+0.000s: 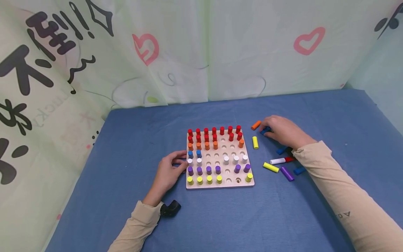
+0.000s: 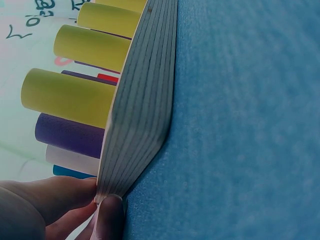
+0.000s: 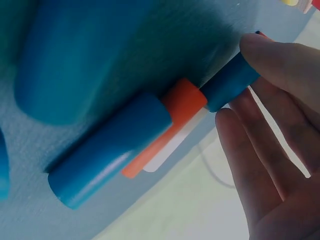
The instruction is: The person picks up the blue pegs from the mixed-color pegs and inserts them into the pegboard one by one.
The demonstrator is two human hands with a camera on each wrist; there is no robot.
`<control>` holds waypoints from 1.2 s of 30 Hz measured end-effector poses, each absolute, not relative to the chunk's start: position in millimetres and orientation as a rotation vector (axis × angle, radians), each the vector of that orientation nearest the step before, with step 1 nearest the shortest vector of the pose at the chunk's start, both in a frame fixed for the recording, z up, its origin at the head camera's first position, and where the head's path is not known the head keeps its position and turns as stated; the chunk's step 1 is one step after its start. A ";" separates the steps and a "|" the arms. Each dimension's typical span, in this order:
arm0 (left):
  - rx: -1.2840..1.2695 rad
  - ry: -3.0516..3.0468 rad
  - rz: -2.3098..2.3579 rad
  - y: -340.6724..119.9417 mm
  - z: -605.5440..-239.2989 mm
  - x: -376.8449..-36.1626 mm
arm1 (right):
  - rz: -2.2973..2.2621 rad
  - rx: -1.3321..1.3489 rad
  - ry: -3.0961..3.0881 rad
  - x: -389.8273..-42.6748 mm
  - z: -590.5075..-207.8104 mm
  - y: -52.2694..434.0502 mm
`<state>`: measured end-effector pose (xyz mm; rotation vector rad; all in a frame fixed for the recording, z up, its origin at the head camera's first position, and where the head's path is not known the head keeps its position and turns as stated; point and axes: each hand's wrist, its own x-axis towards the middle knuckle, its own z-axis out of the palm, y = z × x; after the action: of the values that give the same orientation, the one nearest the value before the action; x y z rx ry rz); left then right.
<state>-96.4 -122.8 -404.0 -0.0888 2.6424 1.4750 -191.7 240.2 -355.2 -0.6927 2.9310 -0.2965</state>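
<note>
A square wooden pegboard (image 1: 220,159) lies flat on the blue cloth, with rows of red, orange, blue, white, purple and yellow pegs standing in it and several holes bare. My left hand (image 1: 171,168) grips the board's left edge (image 2: 140,100), thumb (image 2: 110,217) under it and fingers (image 2: 50,200) on top. My right hand (image 1: 280,131) is to the right of the board, its fingertips curled onto a blue peg (image 1: 265,130) lying on the cloth. The index fingertip (image 3: 280,60) sits on that blue peg (image 3: 230,82).
Loose pegs lie right of the board: orange (image 1: 256,125), yellow (image 1: 255,142), white and red (image 1: 281,160), another yellow (image 1: 270,167), purple (image 1: 287,173), blue (image 1: 299,170). A small black object (image 1: 170,208) sits by my left wrist. Printed fabric walls (image 1: 201,52) enclose the table.
</note>
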 end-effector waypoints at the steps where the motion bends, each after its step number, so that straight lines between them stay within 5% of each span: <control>1: -0.089 2.641 1.476 -122.9 -403.9 -96.1 | -0.301 -0.692 2.931 -191.3 -354.9 239.6; 36: -0.054 2.653 1.487 -124.4 -406.6 -97.0 | -0.465 -0.752 2.919 -176.0 -331.6 212.4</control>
<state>-97.0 -124.4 -406.6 -0.0535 2.6528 1.4865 -176.0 212.4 -331.6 -0.7524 2.9193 -0.4650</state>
